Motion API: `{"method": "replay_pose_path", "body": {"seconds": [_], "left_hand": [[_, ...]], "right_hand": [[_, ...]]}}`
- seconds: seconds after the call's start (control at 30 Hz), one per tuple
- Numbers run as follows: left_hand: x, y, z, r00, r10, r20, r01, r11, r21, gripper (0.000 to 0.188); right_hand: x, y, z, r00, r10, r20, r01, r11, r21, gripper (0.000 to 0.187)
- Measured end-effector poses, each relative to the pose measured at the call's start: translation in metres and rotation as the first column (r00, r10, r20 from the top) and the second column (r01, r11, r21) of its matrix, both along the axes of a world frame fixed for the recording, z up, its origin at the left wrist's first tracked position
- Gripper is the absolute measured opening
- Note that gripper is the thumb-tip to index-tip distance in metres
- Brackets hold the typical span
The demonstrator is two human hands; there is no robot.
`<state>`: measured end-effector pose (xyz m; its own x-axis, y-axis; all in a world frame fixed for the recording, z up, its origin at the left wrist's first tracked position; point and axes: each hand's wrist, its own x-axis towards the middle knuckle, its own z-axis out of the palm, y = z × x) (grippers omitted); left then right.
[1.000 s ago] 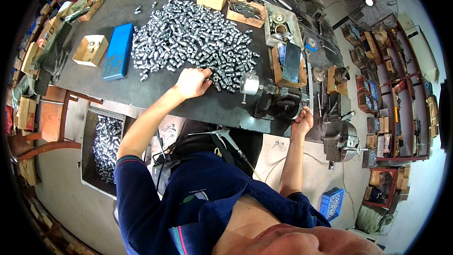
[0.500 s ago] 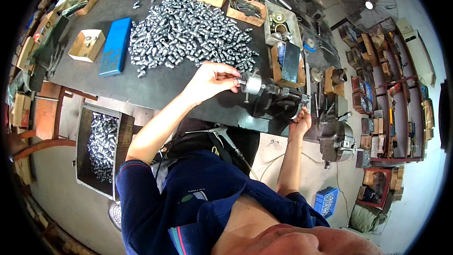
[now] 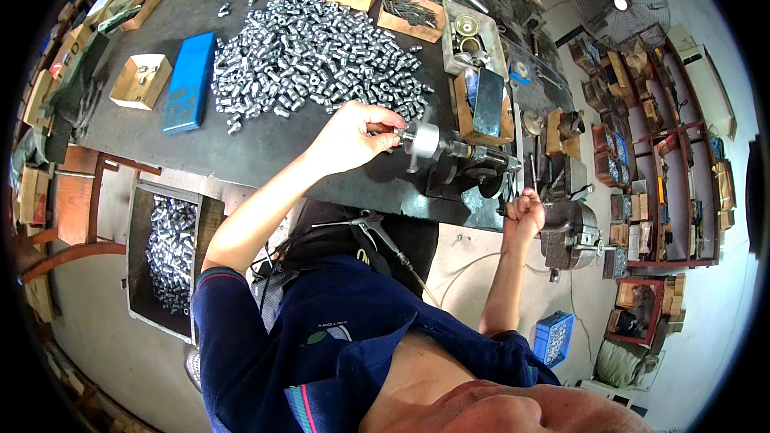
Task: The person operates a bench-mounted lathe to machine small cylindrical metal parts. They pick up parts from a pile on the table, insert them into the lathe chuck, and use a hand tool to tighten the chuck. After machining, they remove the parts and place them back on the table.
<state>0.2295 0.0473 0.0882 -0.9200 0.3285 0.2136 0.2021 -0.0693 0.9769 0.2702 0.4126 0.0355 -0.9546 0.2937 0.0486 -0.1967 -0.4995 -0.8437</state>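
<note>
Thumb and fingers of my left hand (image 3: 350, 138) are closed around a small metal fitting (image 3: 397, 136), held against the round silver chuck (image 3: 424, 141) of a bench-mounted fixture (image 3: 473, 168). A short bar sticks out of the chuck. My right hand (image 3: 524, 212) is closed at the fixture's right end, beside its dark wheel-like part; what its fingers grip is hidden. A large heap of shiny metal fittings (image 3: 313, 56) lies on the dark workbench (image 3: 241, 159) beyond my left hand.
Left of the heap are a blue case (image 3: 189, 84) and a small open box (image 3: 128, 95). A wooden box with a dark flat object (image 3: 488, 104) stands behind the fixture, a vise (image 3: 573, 232) to its right. A bin of fittings (image 3: 171, 248) sits lower left, near the bench edge.
My right hand has moved a little to the right and nearer to me. The chuck's bar has turned. My left hand stays at the chuck; the whole view has shifted slightly.
</note>
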Motion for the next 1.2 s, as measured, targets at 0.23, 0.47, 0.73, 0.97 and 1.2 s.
{"method": "replay_pose_path", "body": {"seconds": [0.23, 0.47, 0.73, 0.97, 1.2], "left_hand": [[0.0, 0.001, -0.001, 1.0, 0.002, -0.014, -0.002, 1.0, 0.025, 0.016], [-0.002, 0.005, -0.002, 0.994, 0.047, -0.098, -0.053, 0.996, -0.066, 0.012], [-0.003, 0.011, -0.006, 0.997, -0.031, 0.071, 0.019, 0.987, 0.157, 0.018], [-0.006, 0.012, -0.015, 0.996, 0.035, 0.083, -0.028, 0.996, -0.084, 0.036], [0.003, 0.018, -0.008, 0.982, 0.049, 0.183, -0.033, 0.996, -0.087, 0.042]], "right_hand": [[-0.033, 0.003, 0.048, 0.997, 0.06, -0.046, -0.061, 0.998, -0.02, 0.02], [-0.108, -0.011, 0.046, 0.998, -0.058, 0.001, 0.058, 0.997, -0.054, 0.019], [-0.146, 0.051, -0.108, 0.971, -0.129, 0.202, 0.108, 0.988, 0.113, 0.019], [-0.047, -0.003, -0.044, 0.948, -0.129, 0.292, 0.138, 0.99, -0.01, 0.015], [-0.062, 0.009, -0.064, 0.958, -0.131, 0.256, 0.143, 0.989, -0.032, 0.014]]}}
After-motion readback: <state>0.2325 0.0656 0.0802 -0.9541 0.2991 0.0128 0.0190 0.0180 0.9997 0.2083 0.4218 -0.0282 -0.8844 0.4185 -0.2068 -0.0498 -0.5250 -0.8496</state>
